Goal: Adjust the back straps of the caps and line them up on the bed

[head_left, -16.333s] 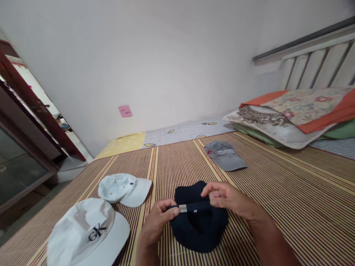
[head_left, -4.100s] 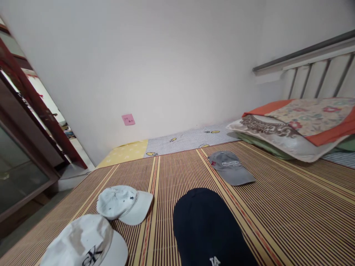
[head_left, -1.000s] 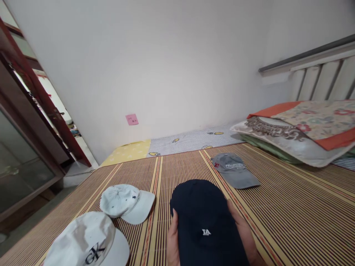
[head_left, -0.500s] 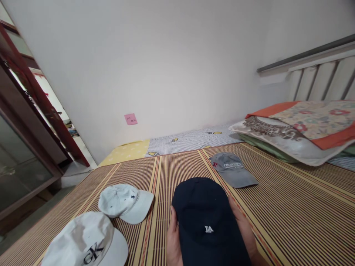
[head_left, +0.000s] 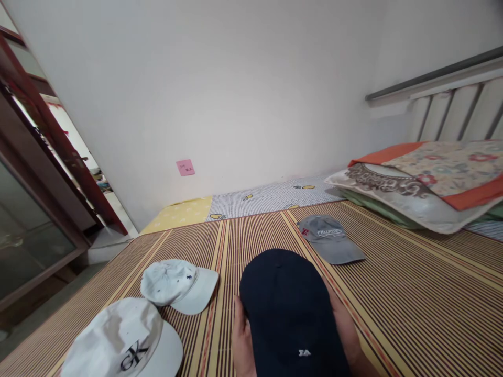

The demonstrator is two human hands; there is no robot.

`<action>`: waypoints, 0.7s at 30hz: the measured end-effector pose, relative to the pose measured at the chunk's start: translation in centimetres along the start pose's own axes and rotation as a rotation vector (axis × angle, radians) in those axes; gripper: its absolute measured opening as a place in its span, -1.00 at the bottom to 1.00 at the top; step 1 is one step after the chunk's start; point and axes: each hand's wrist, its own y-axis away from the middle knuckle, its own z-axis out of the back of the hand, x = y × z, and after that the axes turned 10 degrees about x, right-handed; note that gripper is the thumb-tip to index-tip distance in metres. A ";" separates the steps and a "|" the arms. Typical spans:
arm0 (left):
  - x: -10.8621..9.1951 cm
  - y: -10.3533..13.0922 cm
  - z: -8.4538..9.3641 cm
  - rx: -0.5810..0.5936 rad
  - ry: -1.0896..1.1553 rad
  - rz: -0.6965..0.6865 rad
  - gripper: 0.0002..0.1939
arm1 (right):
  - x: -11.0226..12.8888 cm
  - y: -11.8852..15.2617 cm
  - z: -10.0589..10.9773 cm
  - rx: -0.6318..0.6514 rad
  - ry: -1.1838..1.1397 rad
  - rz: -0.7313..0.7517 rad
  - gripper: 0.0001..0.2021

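A dark navy baseball cap (head_left: 288, 303) with a small white logo is held above the mat between my two hands, its crown away from me and the logo low. My left hand (head_left: 241, 337) grips its left side, thumb along the edge. On the right side, my right hand (head_left: 346, 327) holds it, with most fingers hidden by the cap. To the left lie a white cap (head_left: 113, 335) with black "CK" letters and a pale cap (head_left: 173, 283) with a small dark emblem. A grey cap (head_left: 330, 238) rests farther off to the right.
A striped mat (head_left: 412, 314) covers the bed. Pillows with a floral orange-edged cover (head_left: 456, 173) are piled at the right, near a white radiator (head_left: 451, 115). Behind rises a white wall (head_left: 243, 94) with a pink note (head_left: 185, 167); a doorway stands at left.
The navy cap has tipped, so its logo sits lower and more foreshortened, and more of the crown top shows. Both hands keep their hold. The other caps stay put.
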 end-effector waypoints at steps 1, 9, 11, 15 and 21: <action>-0.2 0.1 0.2 -0.006 -0.021 0.005 -0.43 | 0.1 0.0 0.1 0.012 -0.008 -0.019 -0.41; 0.4 -0.3 0.0 0.052 0.052 0.062 -0.39 | -0.1 -0.3 0.1 -0.045 0.036 0.113 -0.45; 0.9 -0.6 -0.3 0.101 0.145 0.078 -0.39 | 0.0 -0.2 0.3 -0.039 0.035 0.136 -0.47; 0.8 -1.3 -1.8 0.171 0.265 0.175 -0.30 | 0.4 0.0 0.5 -0.002 0.034 0.089 -0.47; -0.2 -2.0 -4.8 0.332 0.459 0.208 -0.19 | 0.5 0.0 -0.5 -0.060 0.045 0.061 -0.30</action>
